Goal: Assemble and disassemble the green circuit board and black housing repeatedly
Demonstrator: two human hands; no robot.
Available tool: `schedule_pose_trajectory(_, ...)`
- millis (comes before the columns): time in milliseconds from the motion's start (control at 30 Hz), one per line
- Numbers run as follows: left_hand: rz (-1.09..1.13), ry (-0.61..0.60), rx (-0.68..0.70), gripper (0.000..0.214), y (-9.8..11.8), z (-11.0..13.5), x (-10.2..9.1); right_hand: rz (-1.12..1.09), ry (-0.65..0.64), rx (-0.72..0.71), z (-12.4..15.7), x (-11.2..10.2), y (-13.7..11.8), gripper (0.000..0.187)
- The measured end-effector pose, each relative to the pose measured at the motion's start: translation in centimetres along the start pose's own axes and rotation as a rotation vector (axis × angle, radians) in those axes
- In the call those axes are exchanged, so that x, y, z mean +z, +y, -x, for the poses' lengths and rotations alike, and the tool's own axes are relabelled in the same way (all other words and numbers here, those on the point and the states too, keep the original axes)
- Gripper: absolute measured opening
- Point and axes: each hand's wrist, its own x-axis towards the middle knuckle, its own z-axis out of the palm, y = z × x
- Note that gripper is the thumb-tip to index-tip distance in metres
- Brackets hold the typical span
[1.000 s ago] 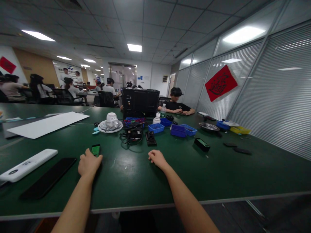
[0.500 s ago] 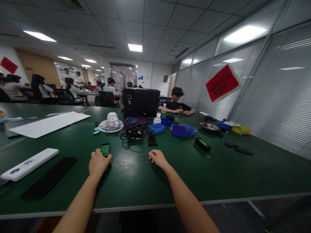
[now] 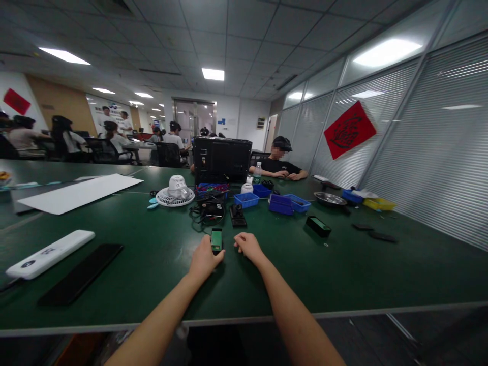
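My left hand grips a black case with a green circuit board inside it, low over the green table or on it. The thumb lies along the case's near right side. Just to the right, my right hand rests near the tabletop with its fingers curled together. Whatever those fingers may hold is too small or hidden to make out. The two hands are close but apart. Beyond them stands a black device with a round knob-like top, beside a tangle of black cables.
A similar black case lies to the right. Blue bins, a white fan and a black monitor-like panel stand farther back. At left lie a white power strip and a black slab. A person sits opposite.
My left hand has moved right with the black case and circuit board, from the left to beside my right hand. My right hand has hardly moved.
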Motion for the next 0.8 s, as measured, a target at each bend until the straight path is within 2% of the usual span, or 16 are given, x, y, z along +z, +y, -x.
schedule_pose_trajectory(133,0.074,-0.079,0.062,0.043,1.6,0.1,1.1,-0.045,0.08,0.017,-0.2,-0.2,0.0,0.017)
schedule_pose_trajectory(267,0.118,-0.201,0.102,0.053,1.7,0.1,1.1,-0.015,0.153,0.054,-0.3,-0.6,0.0,0.019)
schedule_pose_trajectory(400,0.148,-0.189,0.135,0.064,1.3,0.0,1.2,0.118,0.229,0.03,0.0,-0.6,-0.6,0.022)
schedule_pose_trajectory(467,0.159,-0.203,0.177,0.068,1.1,-0.1,1.4,0.185,0.229,-0.008,0.6,-0.2,-1.2,0.032)
schedule_pose_trajectory(533,0.152,-0.231,0.226,0.061,0.9,-0.2,1.6,0.282,0.187,-0.059,1.3,0.3,-1.9,0.046)
schedule_pose_trajectory(600,0.139,-0.246,0.271,0.052,0.7,-0.4,1.8,0.414,0.144,-0.085,2.0,0.7,-2.5,0.052)
schedule_pose_trajectory(700,0.152,-0.255,0.273,0.051,0.5,-0.6,1.8,0.572,0.126,-0.044,2.4,0.6,-2.8,0.049)
schedule_pose_trajectory(800,0.178,-0.253,0.228,0.047,0.5,-0.8,1.8,0.649,0.182,0.03,2.0,-0.6,-2.5,0.046)
